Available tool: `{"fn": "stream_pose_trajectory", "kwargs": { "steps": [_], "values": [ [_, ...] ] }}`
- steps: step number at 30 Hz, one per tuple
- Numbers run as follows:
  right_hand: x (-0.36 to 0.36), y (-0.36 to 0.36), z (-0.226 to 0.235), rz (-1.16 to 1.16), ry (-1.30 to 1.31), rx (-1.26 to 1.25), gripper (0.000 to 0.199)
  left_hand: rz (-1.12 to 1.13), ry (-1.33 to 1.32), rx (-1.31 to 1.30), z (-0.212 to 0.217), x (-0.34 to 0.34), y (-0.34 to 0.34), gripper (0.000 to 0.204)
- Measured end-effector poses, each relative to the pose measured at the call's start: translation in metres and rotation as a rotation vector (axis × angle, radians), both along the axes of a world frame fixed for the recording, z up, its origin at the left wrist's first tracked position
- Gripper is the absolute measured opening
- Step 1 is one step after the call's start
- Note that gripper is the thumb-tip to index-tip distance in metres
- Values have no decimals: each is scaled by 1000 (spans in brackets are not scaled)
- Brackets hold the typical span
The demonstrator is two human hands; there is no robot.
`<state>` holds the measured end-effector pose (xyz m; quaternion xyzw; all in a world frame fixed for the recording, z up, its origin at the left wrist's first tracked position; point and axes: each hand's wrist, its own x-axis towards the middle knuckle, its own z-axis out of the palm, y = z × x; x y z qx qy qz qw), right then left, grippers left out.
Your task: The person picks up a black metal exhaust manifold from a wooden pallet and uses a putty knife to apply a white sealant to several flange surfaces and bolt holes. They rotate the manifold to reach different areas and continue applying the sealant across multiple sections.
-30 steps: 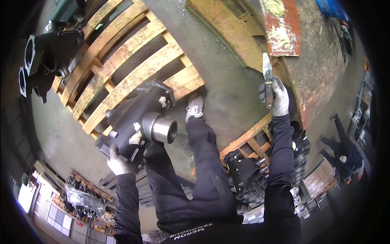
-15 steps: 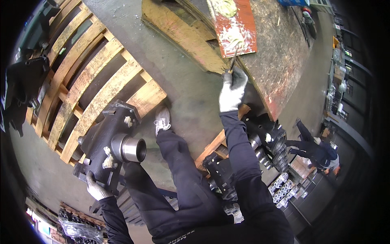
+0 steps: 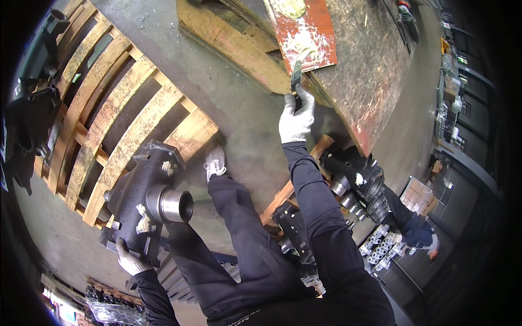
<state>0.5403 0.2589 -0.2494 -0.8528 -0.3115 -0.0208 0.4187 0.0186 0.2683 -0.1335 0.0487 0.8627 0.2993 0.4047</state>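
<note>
My right hand [image 3: 297,117], in a white and grey glove, is closed round the dark handle of a putty knife [image 3: 296,74]. The blade points away from me, its tip over the near edge of a red board [image 3: 327,38] smeared with cream-white paste [image 3: 305,44]. A thicker lump of pale paste [image 3: 291,7] sits farther up the board. At lower left, my gloved left hand [image 3: 130,259] grips the near edge of a black metal casting [image 3: 135,187]. Its bare steel pipe end [image 3: 176,205] faces right, and dabs of paste [image 3: 143,220] stick to its surface.
A wooden pallet [image 3: 128,114] lies at left beyond the casting, with more dark castings [image 3: 31,122] at far left. The red board rests on a worn tabletop [image 3: 361,70]. More black castings [image 3: 353,174] stand right of my legs. Another person [image 3: 416,231] is at far right.
My right hand has shifted slightly left and the putty knife has turned, its blade face now showing more. My left hand stays on the casting. The other person has moved down in the view.
</note>
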Motion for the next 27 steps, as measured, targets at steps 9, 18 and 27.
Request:
{"fn": "stream_pose_trajectory", "kwargs": {
  "steps": [9, 18, 27],
  "values": [
    [-3, -53, 6, 52, 6, -235, 25, -10, 23, 23, -6, -1, 2, 52],
    [20, -56, 56, 98, 720, 111, 29, -50, 15, 33, -3, -1, 9, 51],
    [53, -43, 62, 167, 981, 31, 22, -8, -21, 58, -6, -11, 3, 45]
  ]
}}
